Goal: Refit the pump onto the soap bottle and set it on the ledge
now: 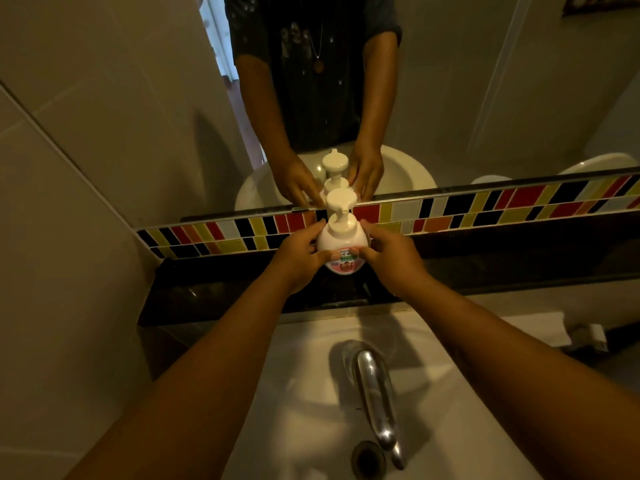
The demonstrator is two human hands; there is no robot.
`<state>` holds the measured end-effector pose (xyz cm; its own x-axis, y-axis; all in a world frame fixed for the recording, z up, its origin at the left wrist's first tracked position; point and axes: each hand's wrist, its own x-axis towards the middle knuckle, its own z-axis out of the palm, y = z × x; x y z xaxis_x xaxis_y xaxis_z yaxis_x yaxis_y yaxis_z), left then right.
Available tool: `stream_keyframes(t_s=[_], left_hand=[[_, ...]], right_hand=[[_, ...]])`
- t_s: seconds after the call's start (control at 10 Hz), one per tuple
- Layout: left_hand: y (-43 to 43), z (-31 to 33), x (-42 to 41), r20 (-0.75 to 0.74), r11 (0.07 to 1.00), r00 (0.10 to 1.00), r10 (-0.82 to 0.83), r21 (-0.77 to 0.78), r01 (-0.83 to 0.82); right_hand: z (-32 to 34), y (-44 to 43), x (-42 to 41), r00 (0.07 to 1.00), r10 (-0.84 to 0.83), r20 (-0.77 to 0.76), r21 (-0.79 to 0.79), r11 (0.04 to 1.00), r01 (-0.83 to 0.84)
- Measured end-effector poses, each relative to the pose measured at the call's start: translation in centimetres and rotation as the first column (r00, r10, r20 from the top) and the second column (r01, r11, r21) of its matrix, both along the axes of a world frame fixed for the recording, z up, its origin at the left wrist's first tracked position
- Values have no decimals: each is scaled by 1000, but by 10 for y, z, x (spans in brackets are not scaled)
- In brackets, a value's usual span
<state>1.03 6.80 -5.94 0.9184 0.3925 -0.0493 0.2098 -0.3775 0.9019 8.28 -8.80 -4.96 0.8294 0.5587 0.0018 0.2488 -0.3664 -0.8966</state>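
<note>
A round white soap bottle (342,240) with a pink and green label stands upright on the dark ledge (221,289) in front of the mirror. Its white pump (341,200) sits on the bottle's neck, nozzle toward me. My left hand (299,254) wraps the bottle's left side, and my right hand (391,258) holds its right side, fingertips on the label. Whether the bottle's base touches the ledge is hidden by my hands.
A strip of coloured tiles (485,206) runs behind the ledge under the mirror (485,98), which reflects the bottle and a person's arms. Below lies a white sink (311,393) with a chrome tap (375,389) and a drain (369,460). A wall (69,271) closes the left side.
</note>
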Motion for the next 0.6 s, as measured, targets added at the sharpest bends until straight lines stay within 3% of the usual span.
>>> stream_keyframes(t_s=[0.1, 0.3, 0.5, 0.6], left_hand=[[-3, -10, 2, 49, 995, 994, 96, -4, -96], [-3, -20, 6, 116, 991, 985, 130, -46, -125], [-11, -19, 1, 106, 993, 988, 114, 22, -117], [-14, -23, -9, 123, 978, 982, 146, 130, -162]], right_hand=[[-5, 4, 2, 1000, -29, 6, 21, 999, 29], [-9, 7, 5, 998, -53, 29, 27, 998, 52], [-12, 6, 8, 999, -12, 36, -91, 996, 16], [-14, -3, 6, 994, -37, 102, -140, 989, 52]])
